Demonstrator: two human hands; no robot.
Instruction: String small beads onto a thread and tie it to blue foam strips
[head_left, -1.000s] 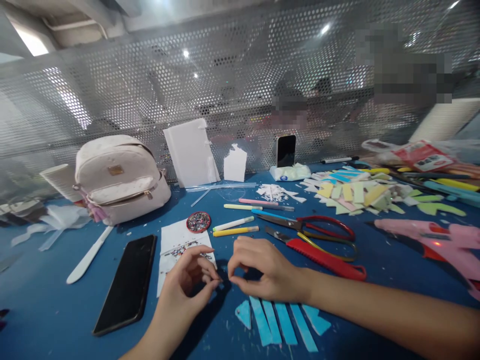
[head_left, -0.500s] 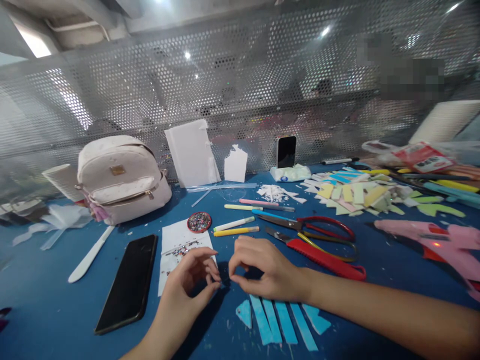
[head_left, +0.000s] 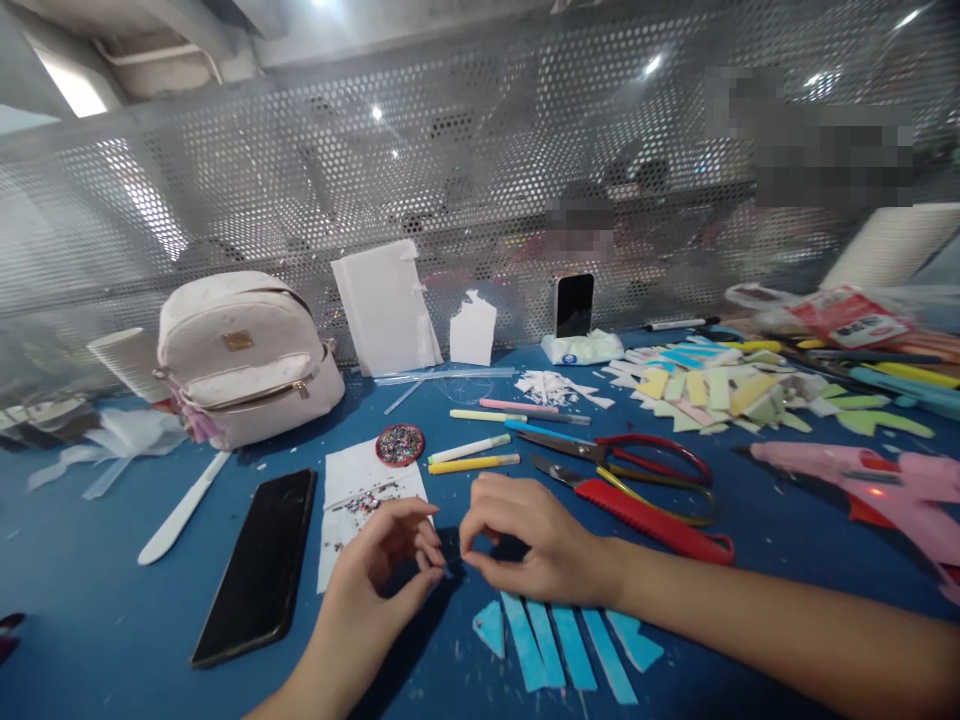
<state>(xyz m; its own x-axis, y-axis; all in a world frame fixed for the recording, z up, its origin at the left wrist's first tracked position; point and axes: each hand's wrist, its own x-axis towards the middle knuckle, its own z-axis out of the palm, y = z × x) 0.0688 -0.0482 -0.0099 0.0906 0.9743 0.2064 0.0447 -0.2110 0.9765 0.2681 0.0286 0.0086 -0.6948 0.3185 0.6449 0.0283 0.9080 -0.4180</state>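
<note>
Bare left hand (head_left: 371, 570) and right hand (head_left: 555, 545), slender fingers (head_left: 401, 508), slim wrists (head_left: 616, 570), uncovered forearms (head_left: 750, 605).

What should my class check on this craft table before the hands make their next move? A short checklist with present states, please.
1. Left hand holding something at the fingertips: cannot tell, too small to make out.
2. Right hand clear of the blue strips: cannot tell, it hides their far ends.
3. Red-rimmed dish upright: ok.
4. Loose specks kept inside the dish: not ok, many lie on the white paper.
5. Pink glue gun apart from both hands: ok, though its orange light glows.
</note>
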